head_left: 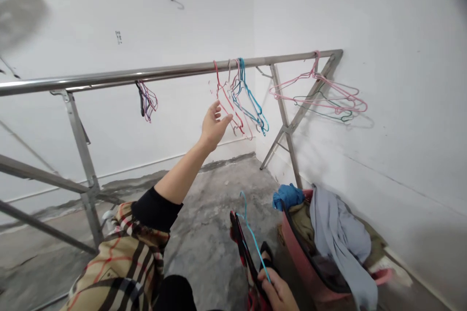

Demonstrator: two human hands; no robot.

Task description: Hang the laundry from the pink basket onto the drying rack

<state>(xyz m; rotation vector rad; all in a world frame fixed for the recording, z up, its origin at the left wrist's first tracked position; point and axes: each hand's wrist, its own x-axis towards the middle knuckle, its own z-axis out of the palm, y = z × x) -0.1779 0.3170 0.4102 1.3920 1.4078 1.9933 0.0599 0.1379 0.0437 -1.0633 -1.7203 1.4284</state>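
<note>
My left hand (215, 126) is raised by the hangers on the rail, its thumb stretched out and its fingers loosely bent apart. Nearest to it hangs a red hanger (229, 99); I see no grip on it. Just right of that, several blue hangers (251, 102) dangle close together among paler ones. Low in front of me, my right hand (279, 291) is closed around the lower part of a light blue hanger (253, 238), whose hook points up. A dark garment with red parts (243, 248) hangs along this hanger, its lower end cut off by the picture's edge.
A metal rail (175, 72) on crossed legs runs along the wall. Dark and purple hangers (147, 99) hang at its left, pink hangers (321, 87) at its right end. An open pink suitcase (299, 257) holding clothes, including a grey garment (335, 228), lies on the concrete floor (207, 214).
</note>
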